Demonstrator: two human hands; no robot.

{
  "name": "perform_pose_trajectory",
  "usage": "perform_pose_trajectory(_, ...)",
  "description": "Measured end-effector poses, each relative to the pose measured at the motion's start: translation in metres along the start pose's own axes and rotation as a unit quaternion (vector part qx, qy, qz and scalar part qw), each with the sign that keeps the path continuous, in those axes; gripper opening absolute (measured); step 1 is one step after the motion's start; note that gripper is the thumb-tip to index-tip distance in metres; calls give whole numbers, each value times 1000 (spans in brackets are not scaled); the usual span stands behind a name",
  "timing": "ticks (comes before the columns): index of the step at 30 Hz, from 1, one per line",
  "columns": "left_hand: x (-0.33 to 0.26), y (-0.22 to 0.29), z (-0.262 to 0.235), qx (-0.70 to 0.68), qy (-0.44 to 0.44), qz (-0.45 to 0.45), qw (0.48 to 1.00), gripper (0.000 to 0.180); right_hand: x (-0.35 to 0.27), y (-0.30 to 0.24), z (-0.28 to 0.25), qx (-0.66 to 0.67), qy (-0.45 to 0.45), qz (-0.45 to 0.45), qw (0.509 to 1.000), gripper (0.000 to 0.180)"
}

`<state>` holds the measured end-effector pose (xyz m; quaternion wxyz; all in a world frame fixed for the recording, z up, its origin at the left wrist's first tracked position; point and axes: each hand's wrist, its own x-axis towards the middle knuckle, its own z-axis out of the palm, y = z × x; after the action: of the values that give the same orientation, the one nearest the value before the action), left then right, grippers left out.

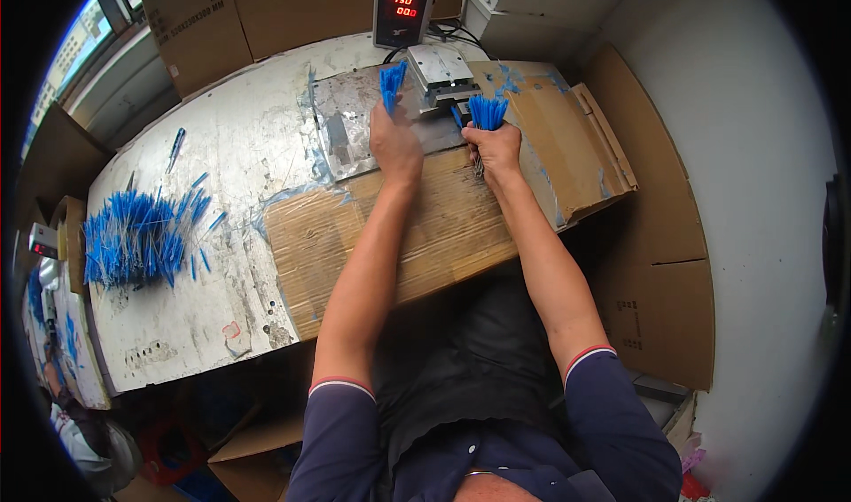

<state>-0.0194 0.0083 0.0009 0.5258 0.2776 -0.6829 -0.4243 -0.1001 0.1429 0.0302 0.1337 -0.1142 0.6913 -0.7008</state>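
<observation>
My left hand (396,145) is closed around a bundle of thin blue-ended pieces (392,76), its blue tips pointing up and away. The hand is slightly smeared by motion. My right hand (498,147) grips a second bundle of blue-ended pieces (487,110), with thin wire-like ends poking out below the fist. Just beyond both hands sits a small metal machine (440,66) with a dark front part, where a bit of blue shows beside my right hand. A metal plate (350,116) lies under and left of my left hand.
A box with a red number display (405,10) stands behind the machine. A large pile of blue-ended pieces (142,236) lies at the left, with a pen (176,149) beyond it. Taped cardboard (381,227) covers the near table edge; cardboard panels (656,218) stand at the right.
</observation>
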Motion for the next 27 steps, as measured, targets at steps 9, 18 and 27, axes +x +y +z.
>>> perform_pose_trajectory(9, -3, 3, 3, 34, 34, 49, 998, 11, 1, -2, 3, -2, 21, 5, 1000, 10)
perform_pose_trajectory(18, -9, 1, 3, 162, -117, 116, 973, 11, -7, -2, -5, 121, 1, 9, 993, 13)
perform_pose_trajectory(27, -8, 1, 3, 153, -137, 101, 973, 9, -12, -6, -11, 123, -21, 73, 990, 12)
